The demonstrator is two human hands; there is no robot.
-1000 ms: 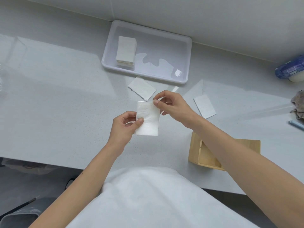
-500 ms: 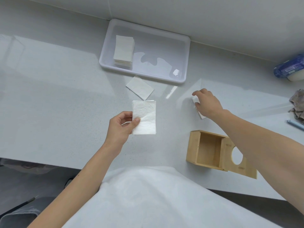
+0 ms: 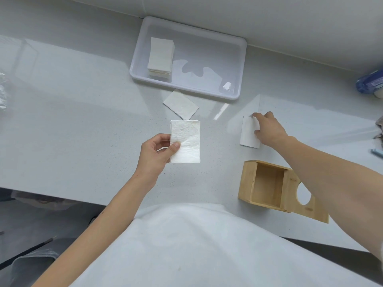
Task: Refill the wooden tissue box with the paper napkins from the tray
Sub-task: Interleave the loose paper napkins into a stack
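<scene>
My left hand [image 3: 154, 156] pinches a small stack of white folded napkins [image 3: 186, 141] above the counter's middle. To the right, my right hand [image 3: 268, 129] has its fingers closed on another folded napkin [image 3: 247, 133] that lies on the counter. The wooden tissue box [image 3: 267, 184] lies near the front edge under my right forearm, its inside empty and its sliding lid with a round hole [image 3: 303, 194] pulled out to the right. A pale tray [image 3: 240, 59] at the back holds a stack of napkins [image 3: 160, 56]. One more folded napkin [image 3: 181, 104] rests just in front of the tray.
A blue bottle [image 3: 370, 82] lies at the right edge by the wall, with a grey cloth [image 3: 380, 129] and a blue pen tip [image 3: 377, 152] below it. Crinkled clear plastic [image 3: 3, 90] sits at the far left. The counter's front edge runs close to my body.
My right hand let go of the napkins held by the left and moved right onto the napkin lying on the counter. My left hand kept its stack almost still. The box became uncovered.
</scene>
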